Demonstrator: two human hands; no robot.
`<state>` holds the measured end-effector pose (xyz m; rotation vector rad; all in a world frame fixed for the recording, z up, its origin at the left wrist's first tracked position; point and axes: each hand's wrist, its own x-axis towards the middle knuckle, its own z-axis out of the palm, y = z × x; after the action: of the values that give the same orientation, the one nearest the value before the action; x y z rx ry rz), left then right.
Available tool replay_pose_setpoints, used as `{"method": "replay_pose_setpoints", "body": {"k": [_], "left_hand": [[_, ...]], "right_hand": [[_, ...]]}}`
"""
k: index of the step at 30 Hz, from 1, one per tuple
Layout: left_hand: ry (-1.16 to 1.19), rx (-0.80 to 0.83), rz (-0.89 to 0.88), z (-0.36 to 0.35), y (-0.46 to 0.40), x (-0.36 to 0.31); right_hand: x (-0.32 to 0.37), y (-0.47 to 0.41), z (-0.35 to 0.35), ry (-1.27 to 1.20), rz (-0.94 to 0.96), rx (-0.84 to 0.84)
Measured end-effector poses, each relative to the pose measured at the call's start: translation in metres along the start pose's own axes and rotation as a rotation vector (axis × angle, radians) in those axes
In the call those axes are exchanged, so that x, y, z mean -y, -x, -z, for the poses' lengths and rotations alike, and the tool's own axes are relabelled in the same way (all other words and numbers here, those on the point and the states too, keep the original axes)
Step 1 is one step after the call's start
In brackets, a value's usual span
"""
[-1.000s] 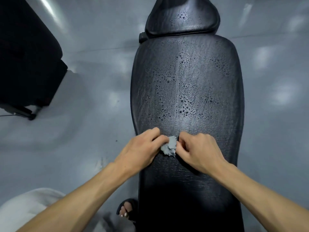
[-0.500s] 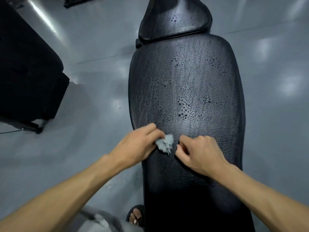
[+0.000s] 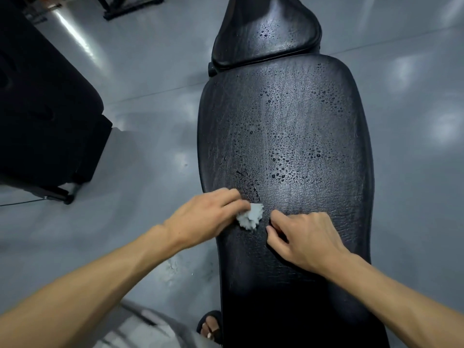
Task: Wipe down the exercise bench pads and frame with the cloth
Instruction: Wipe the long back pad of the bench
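**Cloth passes to left hand alone; wiping about to start**

Bench pad (image 3: 288, 146) runs 6 to 12 o'clock, droplets beaded over its middle and on the small pad (image 3: 266, 31) at 12. No frame in view.

Left hand (image 3: 203, 217) pinches the wadded cloth (image 3: 250, 216) at its fingertips, cloth touching the pad near its 9 o'clock edge. A second ago both hands worked the wad together.

Right hand (image 3: 303, 237) has let go: fingers loosely curled, holding nothing, just beside the cloth at its 3 o'clock.

Judgement: bunching done, droplets untouched, nearly all wiping remains.
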<state>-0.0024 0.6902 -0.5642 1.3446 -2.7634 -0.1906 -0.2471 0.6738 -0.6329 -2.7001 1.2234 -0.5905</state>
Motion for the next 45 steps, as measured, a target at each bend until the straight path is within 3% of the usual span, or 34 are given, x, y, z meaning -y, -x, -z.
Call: {"method": "replay_pose_setpoints", "body": {"k": [2,6,8,11,13,19,20,24,26,31,33,36,38,43,45], "left_hand": [[-0.022,-0.042,0.065,0.004,-0.006,0.018],[-0.04,-0.214,0.362,0.01,-0.022,0.047],[-0.036,-0.218,0.303,0.002,-0.021,0.032],[-0.001,-0.101,0.078,-0.008,-0.009,0.004],[-0.021,-0.054,0.063,-0.004,-0.01,0.008],[-0.051,-0.282,0.465,0.015,-0.036,0.065],[-0.044,-0.289,0.457,0.012,-0.038,0.061],[-0.028,-0.138,0.098,-0.004,-0.023,0.018],[-0.052,-0.077,0.063,-0.003,-0.019,0.025],[-0.042,-0.305,0.487,0.013,-0.032,0.085],[-0.027,-0.309,0.462,0.01,-0.033,0.077],[0.026,-0.197,0.182,-0.002,-0.023,0.041],[0.033,-0.122,0.126,-0.001,-0.019,0.042],[-0.002,-0.34,0.532,0.012,-0.031,0.102],[0.025,-0.32,0.477,0.008,-0.034,0.091]], "right_hand": [[0.001,-0.001,0.0,-0.001,-0.009,-0.005],[0.001,-0.001,0.001,-0.003,-0.012,0.003],[0.001,-0.001,0.001,0.003,-0.014,0.007],[0.002,-0.002,0.001,0.002,-0.018,0.001],[0.002,-0.002,0.001,-0.004,-0.018,-0.001],[0.002,-0.001,0.0,0.004,-0.011,-0.018],[0.002,-0.001,0.0,0.001,-0.01,-0.022],[0.002,-0.001,0.001,-0.011,-0.009,-0.041],[0.002,-0.001,0.001,-0.019,-0.007,-0.053],[0.001,0.0,-0.001,-0.029,-0.013,-0.063],[0.0,0.0,-0.003,-0.033,-0.005,-0.076],[-0.001,0.001,-0.005,-0.047,-0.002,-0.105],[-0.002,0.001,-0.006,-0.057,0.011,-0.105],[-0.005,0.003,-0.005,-0.093,0.042,-0.076],[-0.007,0.004,-0.005,-0.122,0.063,-0.064]]}}
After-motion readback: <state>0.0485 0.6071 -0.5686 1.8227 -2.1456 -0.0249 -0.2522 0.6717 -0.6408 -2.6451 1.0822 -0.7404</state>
